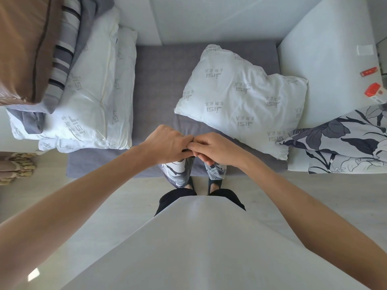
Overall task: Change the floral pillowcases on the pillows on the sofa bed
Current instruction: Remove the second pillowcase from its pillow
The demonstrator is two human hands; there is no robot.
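Gripping a floral pillowcase [178, 174], both hands meet near bare pillow [240, 99].

Pale wood-look floor [117, 204], light grey-beige planks; a small bright patch of light on it at lower left. Grey upholstered sofa bed [165, 65] runs away from the viewer, its near edge at the floor. White wall [219, 15] at the far end. White flat-topped unit [326, 65] just right of the bed, two red packs [372, 90] near its far-right edge. Tan fringed rug [16, 166] at left edge. Even daylight, soft shadows.
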